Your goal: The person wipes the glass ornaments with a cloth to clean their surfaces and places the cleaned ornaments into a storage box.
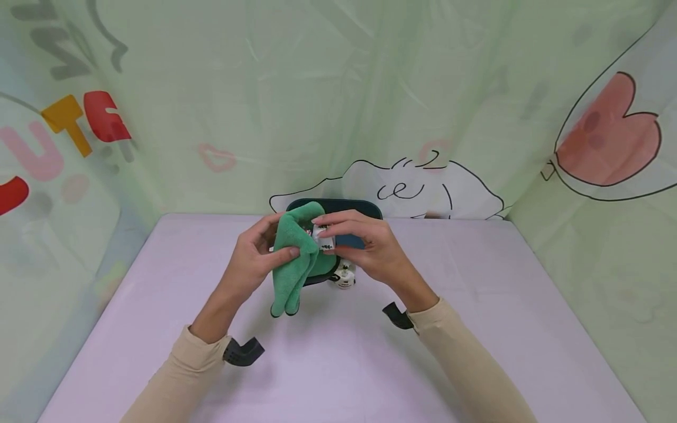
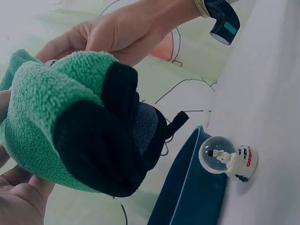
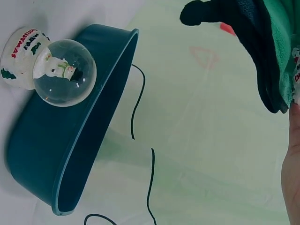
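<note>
My left hand grips a green cloth, thumb on the near side and folds hanging below. The cloth's dark edging shows large in the left wrist view. My right hand holds a snow globe by its white printed base, against the cloth. Its glass part is hidden in the folds. Another snow globe, with a snowman inside and a white lettered base, stands on the table beside the blue basin. Both hands are above that basin, partly covering it in the head view.
The pale table runs up to a printed curtain at the back and sides. Near each wrist is a black curved piece at the sleeve. The standing globe sits close against the basin's near side.
</note>
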Demonstrator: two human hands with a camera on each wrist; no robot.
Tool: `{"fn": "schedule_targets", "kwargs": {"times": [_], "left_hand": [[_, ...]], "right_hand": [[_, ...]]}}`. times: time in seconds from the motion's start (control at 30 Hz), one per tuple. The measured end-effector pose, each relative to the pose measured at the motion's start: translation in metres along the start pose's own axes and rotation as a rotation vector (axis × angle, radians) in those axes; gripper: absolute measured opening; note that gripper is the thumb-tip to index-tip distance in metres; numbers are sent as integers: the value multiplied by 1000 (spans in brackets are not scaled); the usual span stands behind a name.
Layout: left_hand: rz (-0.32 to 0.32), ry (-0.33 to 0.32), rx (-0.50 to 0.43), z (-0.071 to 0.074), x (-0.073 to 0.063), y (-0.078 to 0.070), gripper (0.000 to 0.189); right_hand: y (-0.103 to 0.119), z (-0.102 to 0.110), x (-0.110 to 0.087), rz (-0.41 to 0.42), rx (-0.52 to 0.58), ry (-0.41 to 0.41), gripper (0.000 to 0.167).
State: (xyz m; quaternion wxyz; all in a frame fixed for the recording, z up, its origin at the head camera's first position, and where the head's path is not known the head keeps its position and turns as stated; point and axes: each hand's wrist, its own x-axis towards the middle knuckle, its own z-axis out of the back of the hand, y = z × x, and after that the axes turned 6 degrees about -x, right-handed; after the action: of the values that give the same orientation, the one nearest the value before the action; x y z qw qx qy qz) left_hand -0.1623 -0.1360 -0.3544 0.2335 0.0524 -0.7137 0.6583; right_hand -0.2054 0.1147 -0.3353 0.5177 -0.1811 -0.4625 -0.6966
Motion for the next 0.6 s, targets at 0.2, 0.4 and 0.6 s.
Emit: {"fn": "schedule_targets", "kwargs": {"times": [0.2,0.4,0.6], "left_hand": [[-1,1,-3,-2,0,0,56],[-9,17,-3,-3,1,0,56],[-22,30,-10,-2,0,-2,55]], "right_hand": [[1,0,1,4,-5,3,41],[0,0,0,12,1,2,43],[-2,-2,-2,9,-1,-6,46]]}}
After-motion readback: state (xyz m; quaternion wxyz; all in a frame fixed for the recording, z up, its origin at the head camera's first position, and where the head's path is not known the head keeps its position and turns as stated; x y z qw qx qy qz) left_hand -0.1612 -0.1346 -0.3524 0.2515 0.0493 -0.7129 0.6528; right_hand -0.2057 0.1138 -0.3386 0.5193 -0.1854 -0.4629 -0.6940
